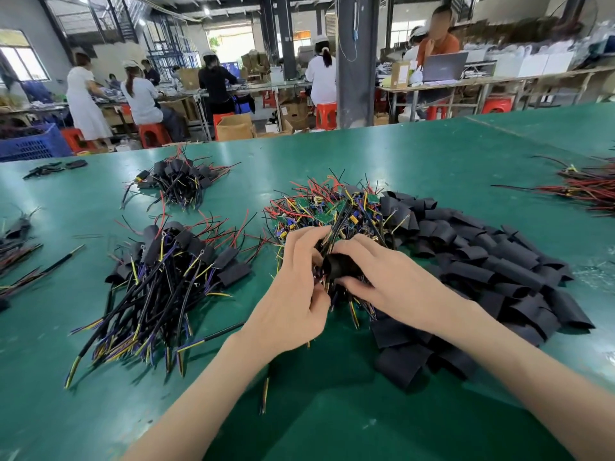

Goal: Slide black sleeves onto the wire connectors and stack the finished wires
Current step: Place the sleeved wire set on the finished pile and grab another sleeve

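Green table (432, 154) carries our piles; a blue crate (30, 144) stands beyond its far left edge (contents too dim to tell). Our right grip (392, 281) curls round one black sleeve (339, 266). Our left grip (296, 284) pinches the wire bundle (327, 242) meeting it, between the finished stack (166, 277) and the loose sleeves (499, 271).

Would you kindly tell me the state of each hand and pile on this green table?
Left hand: grips the black-wired harness.
Right hand: grips the black tubular sleeve.
Black tubular sleeve: around the harness.
Heap of loose black sleeves: unused.
Tangle of green-board wires: unsleeved.
Near-left stack of wires: sleeved, stacked.
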Tool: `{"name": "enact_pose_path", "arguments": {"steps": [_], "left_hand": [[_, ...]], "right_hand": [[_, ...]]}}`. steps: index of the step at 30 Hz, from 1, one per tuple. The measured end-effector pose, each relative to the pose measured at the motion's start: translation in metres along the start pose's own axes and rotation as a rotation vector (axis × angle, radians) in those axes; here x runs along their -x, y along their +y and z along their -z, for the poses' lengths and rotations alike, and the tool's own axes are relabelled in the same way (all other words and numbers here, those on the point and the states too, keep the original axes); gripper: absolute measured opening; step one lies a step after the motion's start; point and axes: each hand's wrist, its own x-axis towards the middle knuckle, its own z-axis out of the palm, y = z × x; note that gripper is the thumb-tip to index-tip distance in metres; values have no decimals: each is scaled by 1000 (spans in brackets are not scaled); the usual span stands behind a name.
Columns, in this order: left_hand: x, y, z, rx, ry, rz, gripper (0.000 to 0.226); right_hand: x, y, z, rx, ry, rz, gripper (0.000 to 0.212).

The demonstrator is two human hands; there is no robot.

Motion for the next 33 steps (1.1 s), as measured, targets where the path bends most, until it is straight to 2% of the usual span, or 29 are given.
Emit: {"name": "enact_pose_path", "arguments": {"steps": [2, 4, 7, 9, 12, 15, 20, 33], "left_hand": [[-1, -2, 4, 28, -28, 55, 74], [-2, -8, 11, -56, -56, 109, 66], [-3, -14, 23, -190, -101, 233, 32], [-4, -15, 25, -91, -116, 282, 14], [-6, -12, 23, 26, -52, 317, 4], [-7, -13, 23, 61, -6, 338, 10], [-7, -13, 25, 101, -32, 349, 8], [-6, -3, 26, 108, -58, 303, 11]], "right_hand": [[0, 2, 0, -8, -15, 3, 36], [0, 5, 3, -22, -11, -12, 35], [-1, 15, 9, -39, 19, -55, 35], [0, 21, 11, -34, 31, -79, 36], [2, 24, 11, -25, 21, -88, 36], [2, 25, 10, 5, -10, -69, 36], [2, 26, 9, 19, -43, -61, 38], [1, 25, 4, 15, 73, 13, 37]]}}
